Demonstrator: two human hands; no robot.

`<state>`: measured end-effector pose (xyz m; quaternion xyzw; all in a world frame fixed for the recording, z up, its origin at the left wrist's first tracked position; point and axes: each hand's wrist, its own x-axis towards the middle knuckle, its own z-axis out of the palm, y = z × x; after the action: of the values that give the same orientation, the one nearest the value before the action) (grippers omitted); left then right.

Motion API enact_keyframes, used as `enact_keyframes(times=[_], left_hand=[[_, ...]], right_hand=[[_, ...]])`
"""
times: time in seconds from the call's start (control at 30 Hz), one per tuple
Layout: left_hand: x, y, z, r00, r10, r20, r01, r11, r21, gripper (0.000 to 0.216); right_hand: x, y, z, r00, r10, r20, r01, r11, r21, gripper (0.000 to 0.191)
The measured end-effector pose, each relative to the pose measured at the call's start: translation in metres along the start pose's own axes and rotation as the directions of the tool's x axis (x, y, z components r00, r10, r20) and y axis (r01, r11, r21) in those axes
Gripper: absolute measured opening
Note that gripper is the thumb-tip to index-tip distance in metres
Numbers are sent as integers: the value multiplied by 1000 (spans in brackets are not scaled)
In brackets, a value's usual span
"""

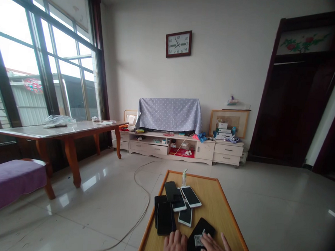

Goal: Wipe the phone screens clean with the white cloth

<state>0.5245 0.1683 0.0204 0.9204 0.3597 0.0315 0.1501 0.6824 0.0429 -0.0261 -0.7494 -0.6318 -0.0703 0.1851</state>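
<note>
On the small wooden table, a black tablet or large phone lies flat at the near end. My right hand presses a small crumpled grey-white wipe onto its dark surface, with one finger spread away to the right. Just left of that device, my left hand rests on the tabletop, fingers side by side and slightly bent; nothing shows in it. Beyond it lie several phones: a black phone and, overlapping farther back, a white-framed phone. A small clear bottle stands at the far end.
A pale cable runs across the tiled floor on the left. A long table and a purple-covered bench stand by the windows. A low cabinet with a cloth-covered object is against the wall.
</note>
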Motion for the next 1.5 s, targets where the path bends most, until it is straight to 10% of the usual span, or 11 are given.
enact_keyframes(times=[0.23,0.43,0.6,0.83,1.0,1.2,1.4,1.5], left_hand=[[-15,2,-12,999,39,-3,-39,999,-37,64],[-16,6,-10,990,79,-118,-90,992,-91,62],[-10,5,-7,992,91,-90,-98,992,-77,46],[-10,6,-6,986,110,-126,-119,991,-68,54],[-7,3,-3,990,105,-93,-112,991,-76,43],[-7,3,-1,984,114,-137,-122,991,-54,56],[-6,4,-2,988,119,-102,-125,990,-60,35],[-7,6,-5,990,108,-95,-113,992,-50,42]], right_hand=[[-8,-18,-26,985,-76,157,65,995,74,44],[-5,-18,-44,963,226,146,-230,973,11,51],[-4,-39,-44,977,-16,212,-17,988,154,47],[12,-14,-44,956,253,146,-256,967,5,52],[6,-38,-42,975,8,224,-49,983,178,49],[19,-17,-46,948,271,166,-281,959,38,52],[17,-40,-39,978,29,209,-75,974,213,48],[26,-31,-37,974,103,200,-140,974,177,48]])
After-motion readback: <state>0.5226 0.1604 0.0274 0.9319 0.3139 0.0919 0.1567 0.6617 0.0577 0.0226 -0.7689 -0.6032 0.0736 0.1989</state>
